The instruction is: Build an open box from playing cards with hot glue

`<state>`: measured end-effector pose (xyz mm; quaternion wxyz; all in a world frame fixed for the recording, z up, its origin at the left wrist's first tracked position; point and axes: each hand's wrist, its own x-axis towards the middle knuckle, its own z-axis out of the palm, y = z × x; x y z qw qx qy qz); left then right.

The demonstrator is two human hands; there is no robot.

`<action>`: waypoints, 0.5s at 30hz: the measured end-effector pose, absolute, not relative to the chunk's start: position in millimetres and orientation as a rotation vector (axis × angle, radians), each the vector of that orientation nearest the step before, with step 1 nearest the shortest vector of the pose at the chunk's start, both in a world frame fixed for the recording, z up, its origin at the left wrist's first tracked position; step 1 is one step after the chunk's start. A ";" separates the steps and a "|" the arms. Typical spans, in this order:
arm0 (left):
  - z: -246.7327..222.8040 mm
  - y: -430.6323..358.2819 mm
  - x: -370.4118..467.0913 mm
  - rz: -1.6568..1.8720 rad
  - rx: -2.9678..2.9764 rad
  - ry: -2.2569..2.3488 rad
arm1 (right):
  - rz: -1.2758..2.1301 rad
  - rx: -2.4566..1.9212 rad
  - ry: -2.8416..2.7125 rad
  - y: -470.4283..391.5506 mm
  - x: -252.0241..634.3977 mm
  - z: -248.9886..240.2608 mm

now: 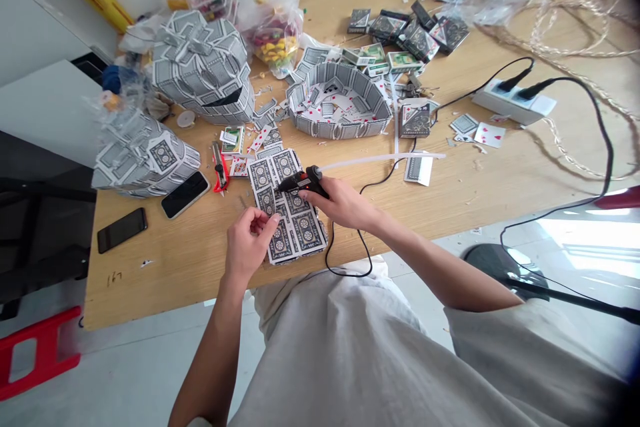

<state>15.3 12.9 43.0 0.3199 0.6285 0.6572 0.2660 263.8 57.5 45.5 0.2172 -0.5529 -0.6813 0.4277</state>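
My right hand (347,201) is wrapped round a black hot glue gun (300,181), with a long translucent glue stick (380,159) sticking out of its back. The gun's nozzle points left, at the middle of a rectangular panel of patterned playing cards (303,233), which lies on the table by its front edge. At the panel's left side, my left hand (245,240) has its fingers curled in and its thumb over the cards. Whatever lies between those fingers is too small to make out. A red box cutter (220,167) lies left of the panel.
Behind the panel stands an open card-built tray (340,128) with loose cards inside. Lidded card boxes (200,67) and two phones (185,195) (122,230) are at left. The gun's black cord (373,183) loops near my right hand; a white power strip (515,101) sits right.
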 end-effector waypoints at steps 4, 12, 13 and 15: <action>43.8 13.8 16.5 0.700 1.651 1.731 | 1.188 -1.524 -1.880 56.9 264.8 43.6; 43.8 13.5 16.1 0.700 1.652 1.726 | 1.183 -1.505 -1.873 56.3 265.8 41.0; 43.8 13.4 16.0 0.703 1.649 1.726 | 1.192 -1.499 -1.870 55.8 266.0 41.2; 43.7 13.2 16.0 0.711 1.643 1.727 | 1.203 -1.492 -1.868 54.1 266.5 41.8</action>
